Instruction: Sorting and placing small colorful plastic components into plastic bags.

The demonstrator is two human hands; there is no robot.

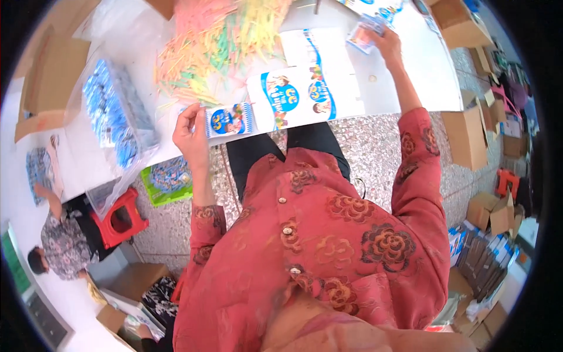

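Near the front edge of the white table, my left hand [191, 132] has curled fingers and pinches the left end of a small blue-and-white candy packet [227, 121]. Out to the far right, my right hand [388, 48] is closed on a clear packet [363, 35] with blue print and something pinkish inside. Between the hands lies a flat white printed carton [302, 97] with blue curved bands and cartoon figures. A loose heap of thin pink, yellow and green candy strips [220, 50] spreads beyond my left hand.
A clear plastic bag [120, 111] full of blue packets stands on the left of the table [422, 76]. More printed material [378, 8] lies at the far right. Below are a green basket [170, 179], a red stool [123, 218] and open cardboard boxes [463, 132]. Another person [64, 237] sits at left.
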